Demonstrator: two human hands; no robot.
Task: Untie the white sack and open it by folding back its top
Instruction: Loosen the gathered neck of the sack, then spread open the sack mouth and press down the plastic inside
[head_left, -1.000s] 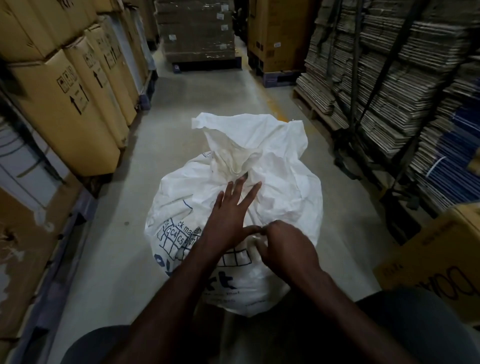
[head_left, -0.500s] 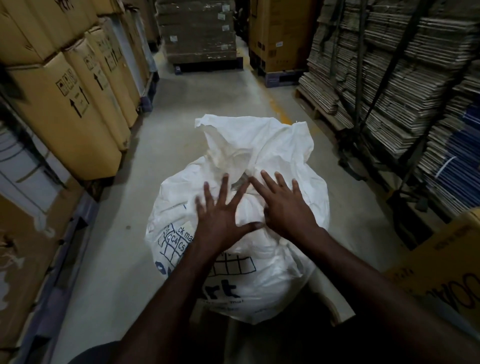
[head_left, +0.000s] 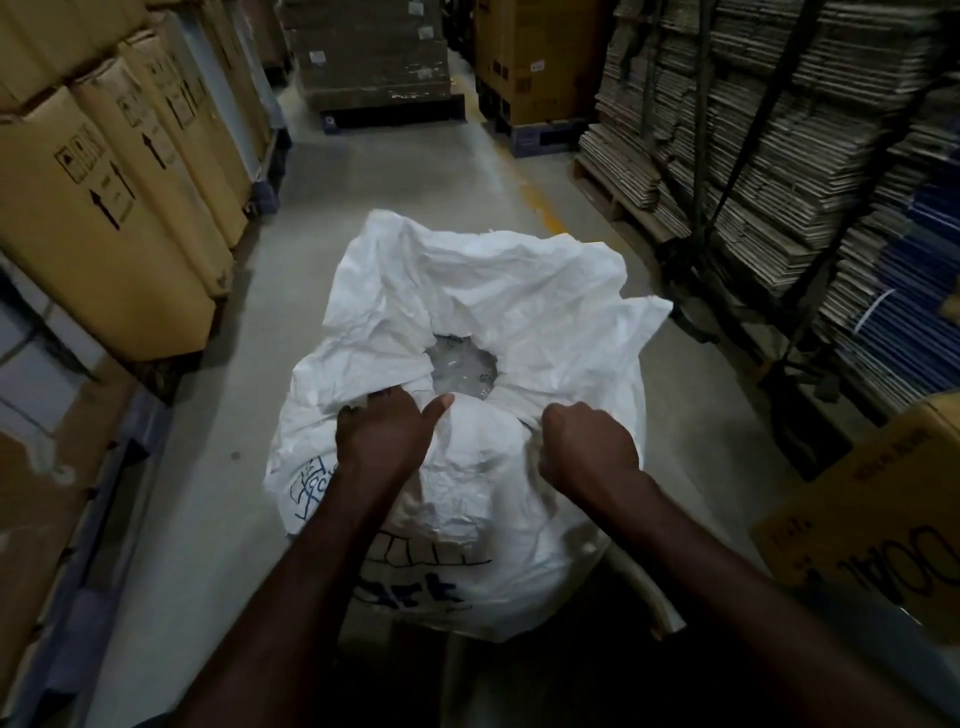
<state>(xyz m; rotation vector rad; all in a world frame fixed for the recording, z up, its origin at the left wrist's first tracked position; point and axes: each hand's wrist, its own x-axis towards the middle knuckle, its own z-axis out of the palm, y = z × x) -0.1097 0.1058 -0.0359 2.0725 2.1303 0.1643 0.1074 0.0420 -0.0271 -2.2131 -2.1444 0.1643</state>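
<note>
Both hands grip the white sack's (head_left: 519, 312) near rim: left hand (head_left: 382, 434) at seven o'clock, right hand (head_left: 587, 449) at five, fingers clamped on fabric.

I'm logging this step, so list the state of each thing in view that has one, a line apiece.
white sack: untied, standing on the floor, top fabric spread loose
sack mouth: partly open, clear plastic contents showing inside
left hand: grips the near rim, thumb out
right hand: fist gripping the near rim
cardboard cartons: closed, upright, lined along the left
flattened cardboard stacks: folded flat, strapped
</note>
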